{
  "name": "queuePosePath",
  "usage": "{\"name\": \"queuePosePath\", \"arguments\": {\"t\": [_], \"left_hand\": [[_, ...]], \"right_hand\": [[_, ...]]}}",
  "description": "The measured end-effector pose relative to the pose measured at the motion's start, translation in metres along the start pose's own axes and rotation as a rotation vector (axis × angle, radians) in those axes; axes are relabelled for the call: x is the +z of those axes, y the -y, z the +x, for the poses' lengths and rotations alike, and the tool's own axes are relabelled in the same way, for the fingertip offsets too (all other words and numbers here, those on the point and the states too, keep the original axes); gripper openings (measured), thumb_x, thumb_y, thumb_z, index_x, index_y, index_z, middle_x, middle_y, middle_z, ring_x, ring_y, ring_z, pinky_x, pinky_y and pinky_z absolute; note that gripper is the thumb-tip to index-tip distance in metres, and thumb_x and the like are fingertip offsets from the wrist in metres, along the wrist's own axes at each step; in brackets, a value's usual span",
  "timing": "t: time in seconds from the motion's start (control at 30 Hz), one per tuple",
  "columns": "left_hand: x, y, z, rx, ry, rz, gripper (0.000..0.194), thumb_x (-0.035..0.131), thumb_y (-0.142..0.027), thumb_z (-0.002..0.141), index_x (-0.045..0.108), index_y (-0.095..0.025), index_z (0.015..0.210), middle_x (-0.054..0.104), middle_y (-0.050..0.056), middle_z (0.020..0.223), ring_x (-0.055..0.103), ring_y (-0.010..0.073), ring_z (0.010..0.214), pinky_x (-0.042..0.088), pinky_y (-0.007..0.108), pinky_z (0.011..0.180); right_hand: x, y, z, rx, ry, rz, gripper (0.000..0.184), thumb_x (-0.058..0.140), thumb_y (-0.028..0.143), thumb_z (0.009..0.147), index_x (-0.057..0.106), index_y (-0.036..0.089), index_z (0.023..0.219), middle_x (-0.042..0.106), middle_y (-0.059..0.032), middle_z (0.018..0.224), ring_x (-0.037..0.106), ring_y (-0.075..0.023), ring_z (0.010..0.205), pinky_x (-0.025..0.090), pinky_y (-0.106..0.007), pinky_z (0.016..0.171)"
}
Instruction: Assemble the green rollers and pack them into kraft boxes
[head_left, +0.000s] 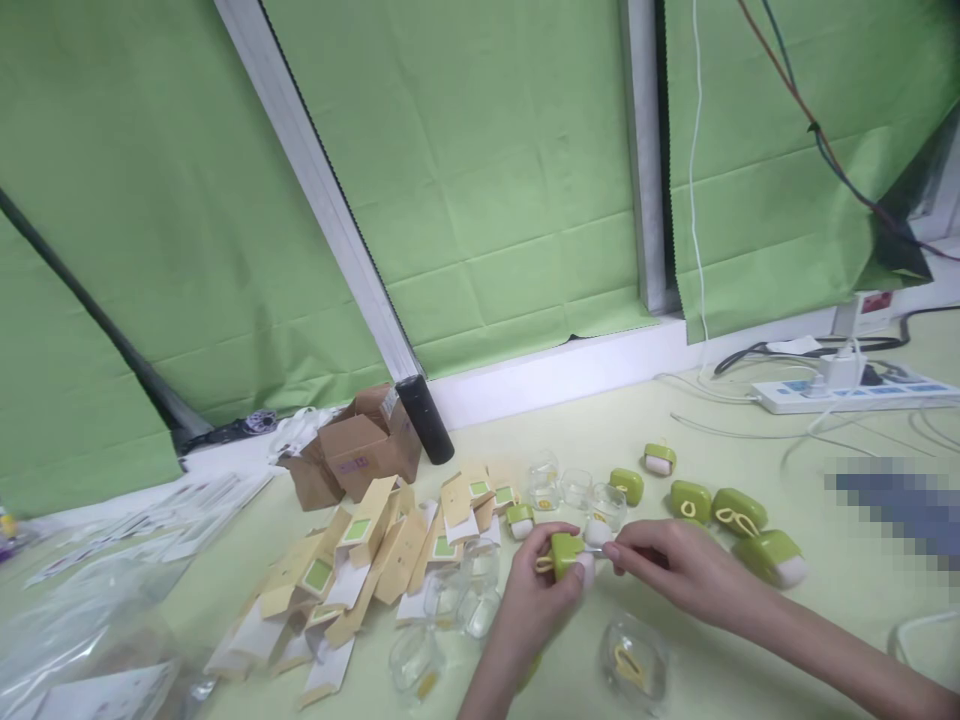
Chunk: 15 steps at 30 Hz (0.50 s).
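Observation:
My left hand point(541, 585) is closed around a small green-and-white case point(568, 556), like an earbud case, with a yellow loop sticking out on its left. At the case's right side, my right hand point(670, 565) pinches a thin greyish piece point(595, 549), too small to name; its tip meets the case. Just behind my fingers lies a white-topped case point(598, 532). Near my right wrist rest several more green cases, among them a green case with a yellow loop point(739, 512) and a green-and-white case point(772, 557). A clear plastic shell point(634, 662) holding a yellow loop lies below my hands.
Left of my hands spread several opened cardboard boxes point(371, 550) and more clear shells point(415, 662). Behind them stand a brown carton point(371, 440) and a black cylinder point(425, 420). Plastic bags point(90, 620) lie far left. A power strip point(855, 388) with cables sits at back right.

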<state>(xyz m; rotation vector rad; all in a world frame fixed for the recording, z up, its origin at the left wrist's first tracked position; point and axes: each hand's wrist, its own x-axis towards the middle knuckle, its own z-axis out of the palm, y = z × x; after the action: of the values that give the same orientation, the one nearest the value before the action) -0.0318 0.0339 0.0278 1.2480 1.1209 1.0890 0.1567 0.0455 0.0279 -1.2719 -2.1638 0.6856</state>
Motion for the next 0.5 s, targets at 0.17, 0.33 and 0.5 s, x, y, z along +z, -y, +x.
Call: {"name": "queuePosePath", "arguments": {"t": [0.17,0.33,0.5], "left_hand": [[0.007,0.004,0.000,0.039,0.026,0.008,0.027,0.072,-0.024,0.065,0.060,-0.018,0.088,0.058,0.001,0.078,0.052,0.0135,0.069,0.039,0.023,0.063],[0.015,0.012,0.009,0.131,-0.069,0.112,0.026,0.068,-0.028,0.069,0.054,-0.021,0.089,0.055,-0.002,0.072,0.052,0.0132,0.064,0.040,0.023,0.061],[0.024,0.023,0.016,0.211,-0.181,0.204,0.032,0.071,-0.030,0.068,0.043,-0.023,0.081,0.052,-0.004,0.069,0.051,0.0124,0.061,0.039,0.022,0.058]], "right_hand": [[0.008,-0.001,0.000,0.031,-0.001,0.030,0.047,0.037,0.053,0.091,0.063,0.021,0.067,0.062,-0.0015,0.059,0.052,-0.0157,0.054,0.031,-0.025,0.051],[0.024,-0.006,0.003,0.142,-0.058,0.291,0.050,0.038,0.061,0.086,0.060,0.020,0.067,0.052,0.0005,0.057,0.047,-0.0156,0.057,0.035,-0.025,0.053],[0.025,-0.007,0.009,0.185,-0.183,0.373,0.052,0.030,0.062,0.088,0.054,0.020,0.068,0.053,-0.0004,0.063,0.049,-0.0169,0.063,0.038,-0.026,0.057]]}}
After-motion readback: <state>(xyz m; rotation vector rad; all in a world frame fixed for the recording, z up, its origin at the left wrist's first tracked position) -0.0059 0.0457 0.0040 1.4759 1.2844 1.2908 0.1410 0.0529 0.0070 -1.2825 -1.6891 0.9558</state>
